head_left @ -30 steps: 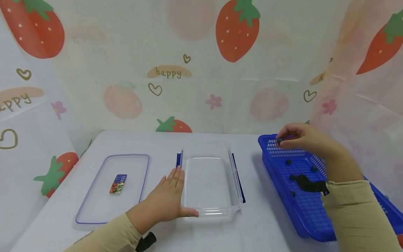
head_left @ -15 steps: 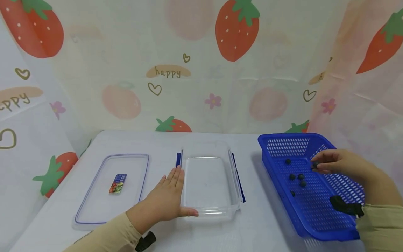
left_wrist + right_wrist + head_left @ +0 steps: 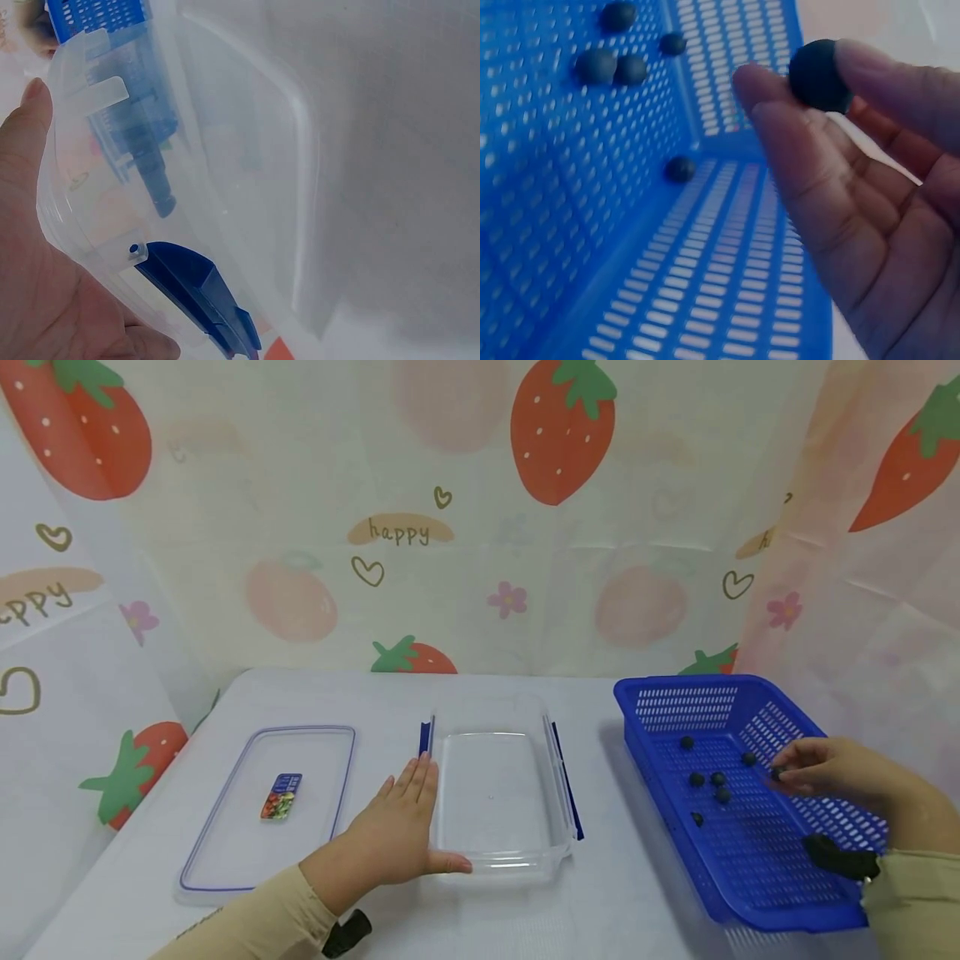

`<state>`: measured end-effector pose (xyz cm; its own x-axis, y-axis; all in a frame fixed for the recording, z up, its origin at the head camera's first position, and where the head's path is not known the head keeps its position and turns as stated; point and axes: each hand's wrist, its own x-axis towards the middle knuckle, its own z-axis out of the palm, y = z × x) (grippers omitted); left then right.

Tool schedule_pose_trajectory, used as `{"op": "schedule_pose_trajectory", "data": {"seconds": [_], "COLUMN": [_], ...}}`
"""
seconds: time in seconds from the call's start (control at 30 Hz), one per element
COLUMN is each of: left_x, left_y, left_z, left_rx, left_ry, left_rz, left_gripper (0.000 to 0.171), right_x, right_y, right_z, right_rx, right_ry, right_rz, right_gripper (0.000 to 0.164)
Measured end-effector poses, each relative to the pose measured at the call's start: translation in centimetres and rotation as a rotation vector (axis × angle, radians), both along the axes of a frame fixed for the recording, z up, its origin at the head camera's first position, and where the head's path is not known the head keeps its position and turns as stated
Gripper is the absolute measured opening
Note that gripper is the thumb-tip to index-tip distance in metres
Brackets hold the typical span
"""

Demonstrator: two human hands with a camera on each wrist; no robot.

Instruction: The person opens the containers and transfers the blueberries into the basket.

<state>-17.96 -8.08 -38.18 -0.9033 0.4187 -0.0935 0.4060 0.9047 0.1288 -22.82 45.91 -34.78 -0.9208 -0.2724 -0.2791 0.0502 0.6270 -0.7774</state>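
My right hand [image 3: 832,772] is over the right side of the blue basket [image 3: 712,893], pinching a blueberry [image 3: 819,75] between thumb and fingertips. Several dark blueberries [image 3: 697,779] lie scattered on the basket floor; one blueberry [image 3: 680,169] shows near the basket wall in the right wrist view. My left hand [image 3: 393,827] lies straight-fingered along the near left corner of a clear plastic box [image 3: 495,793], its thumb out along the near rim. Dark blue clips [image 3: 191,281] hang folded out from the box's sides.
Left of the box, a clear lid [image 3: 217,860] with a blue seal lies on the white tablecloth [image 3: 622,893], bearing a small printed label [image 3: 282,797]. A strawberry-print curtain [image 3: 465,593] hangs behind and at both sides.
My right hand has moved right and nearer, from the basket's far left corner to its right side, with a dark blueberry in its fingertips. The left hand stays at the box.
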Motion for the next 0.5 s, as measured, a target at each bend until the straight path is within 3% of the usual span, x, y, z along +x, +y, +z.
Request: {"op": "schedule_pose_trajectory", "data": {"seconds": [0.23, 0.5], "left_x": [0.0, 0.1], "left_y": [0.0, 0.0], "left_z": [0.0, 0.0], "left_rx": [0.004, 0.001], "left_ry": [-0.003, 0.005], "left_rz": [0.001, -0.002], "left_gripper": [0.121, 0.120], "right_x": [-0.1, 0.2], "right_y": [1.8, 2.4], "right_z": [-1.2, -1.5], "right_rx": [-0.028, -0.023], "right_ry": [-0.099, -0.147], "right_rz": [-0.003, -0.040], "right_gripper": [0.018, 0.018]}}
